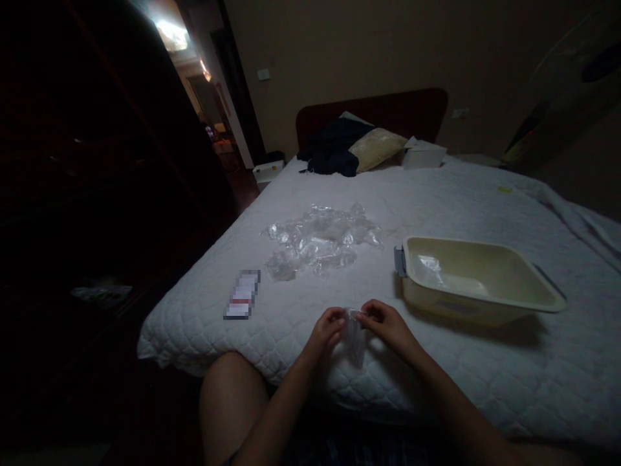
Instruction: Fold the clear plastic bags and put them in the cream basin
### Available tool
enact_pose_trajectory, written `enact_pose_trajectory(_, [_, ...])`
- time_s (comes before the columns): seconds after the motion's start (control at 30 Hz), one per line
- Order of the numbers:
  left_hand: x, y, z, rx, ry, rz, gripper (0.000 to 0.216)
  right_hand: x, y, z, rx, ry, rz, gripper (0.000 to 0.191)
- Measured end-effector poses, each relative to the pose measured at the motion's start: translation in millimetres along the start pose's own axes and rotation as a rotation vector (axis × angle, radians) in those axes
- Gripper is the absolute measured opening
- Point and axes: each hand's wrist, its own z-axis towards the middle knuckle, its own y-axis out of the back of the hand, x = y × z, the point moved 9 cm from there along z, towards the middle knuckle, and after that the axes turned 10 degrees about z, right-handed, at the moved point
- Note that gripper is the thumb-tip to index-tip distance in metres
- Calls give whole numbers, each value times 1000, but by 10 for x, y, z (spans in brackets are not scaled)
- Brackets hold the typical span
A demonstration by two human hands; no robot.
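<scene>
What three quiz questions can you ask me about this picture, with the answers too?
1. True or false: the big tub has a lid on it.
2. Pick one: what do the left hand and right hand hold together? A) a spoon B) a thin clear plastic piece C) a cup
3. Fill in: the clear plastic heap lies on a ____ bedcover.

Key: 1. False, its top is open. 2. B. 3. White.
</scene>
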Motion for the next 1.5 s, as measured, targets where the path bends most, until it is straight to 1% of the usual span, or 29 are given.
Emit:
enact_pose_trajectory(0.07, [74, 7, 24, 18, 3, 47, 43, -8, 37, 21, -58, 8, -4, 29])
enact_pose_trajectory(0.17, [168, 22, 62, 26, 18, 117, 50, 2, 27, 45, -85, 44, -32, 28])
enact_pose_trajectory(0.27, [211, 98, 88, -36, 21, 110, 47, 13, -14, 67, -82, 80, -58, 26])
enact_pose_trajectory(0.4, [199, 201, 105, -121, -11, 72, 40, -17, -38, 105, -81, 50, -46, 29])
enact_pose_trajectory(0.5, [106, 303, 86, -233, -71, 159, 33, -21, 51, 104, -169, 8, -17, 34])
enact_pose_trajectory(0.57, [-32, 364, 32, -332, -161, 302, 27, -19, 92, 75, -207, -24, -1, 36])
enact_pose_trajectory(0.63, [-206, 380, -62, -422, -287, 485, 21, -8, 69, 33, -190, -47, -10, 38])
enact_pose_trajectory(0.7, [-353, 337, -168, -462, -414, 655, 18, -2, 11, -18, -160, -64, -17, 39])
enact_pose_trajectory(0.73, [-395, 297, -208, -449, -461, 725, 18, -6, -22, -44, -150, -74, -6, 39])
enact_pose_trajectory(0.8, [-418, 209, -256, -379, -517, 834, 19, -25, -84, -89, -148, -96, 51, 39])
enact_pose_trajectory(0.87, [-387, 148, -272, -304, -529, 902, 20, -44, -141, -114, -150, -112, 120, 39])
enact_pose_trajectory(0.93, [-341, 128, -271, -264, -523, 919, 21, -49, -168, -123, -165, -113, 149, 39])
enact_pose_trajectory(1.07, [-270, 94, -252, -216, -539, 950, 23, -47, -115, -125, -220, -110, 165, 41])
enact_pose_trajectory(1.17, [-287, 61, -271, -209, -596, 1026, 27, -76, -46, -117, -216, -130, 182, 40])
enact_pose_trajectory(1.27, [-377, 75, -328, -261, -647, 993, 39, -89, 50, -99, -209, -119, 192, 40])
enact_pose_trajectory(1.33, [-425, 135, -338, -324, -610, 874, 42, -90, 105, -85, -204, -113, 192, 40])
enact_pose_trajectory(1.4, [-413, 198, -297, -362, -507, 704, 36, -78, 131, -73, -186, -112, 166, 40])
enact_pose_trajectory(1.5, [-288, 208, -175, -320, -316, 457, 29, -22, 112, -60, -130, -96, 105, 39])
